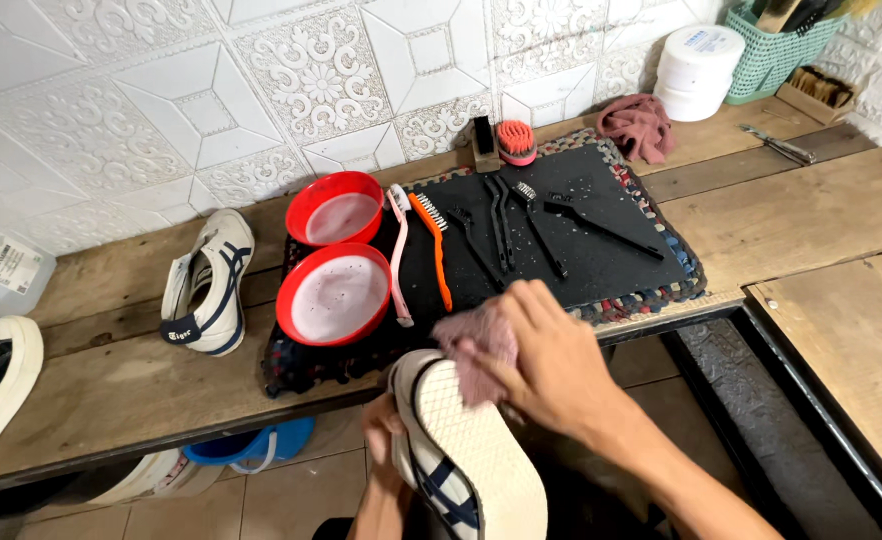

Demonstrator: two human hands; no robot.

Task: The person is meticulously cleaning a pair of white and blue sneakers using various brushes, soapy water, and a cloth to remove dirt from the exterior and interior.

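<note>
Sneaker [471,450] gripped by left hand [386,440]; right hand [546,365] pinching cloth [476,345]; bowls [333,297] beyond

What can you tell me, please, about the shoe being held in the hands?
The shoe is a white sneaker with dark blue side stripes and a pale, grid-patterned rubber sole. It is tilted sole-up, below the bench edge. The left hand grips its side from beneath, while the right hand presses a pinkish cloth against the sole near its end.

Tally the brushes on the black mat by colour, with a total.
Pink brush: 1
Orange brush: 1
Black brushes: 5
Total: 7
</note>
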